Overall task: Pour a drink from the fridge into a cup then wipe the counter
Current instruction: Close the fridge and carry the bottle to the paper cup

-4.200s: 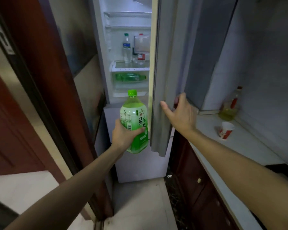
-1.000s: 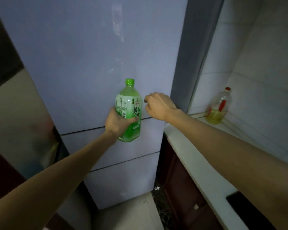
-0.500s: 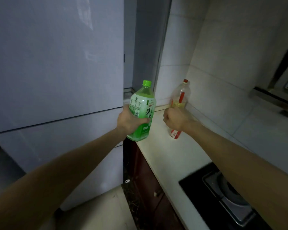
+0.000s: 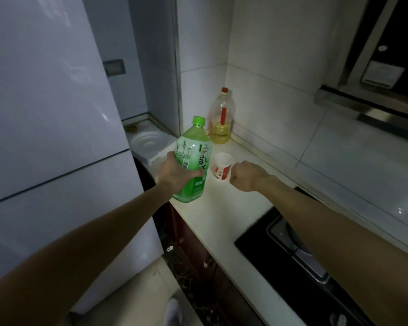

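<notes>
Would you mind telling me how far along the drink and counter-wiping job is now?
Done: the green bottle is out and the fridge is closed. In hand: the left hand grips the bottle, green cap still on, beside the paper cup on the counter; the right hand is curled, empty. Left: uncapping, pouring, wiping; no cloth is visible.

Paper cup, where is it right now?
In the head view, the paper cup stands on the white counter between the green bottle in the left hand and the right hand, in front of the oil bottle.
</notes>
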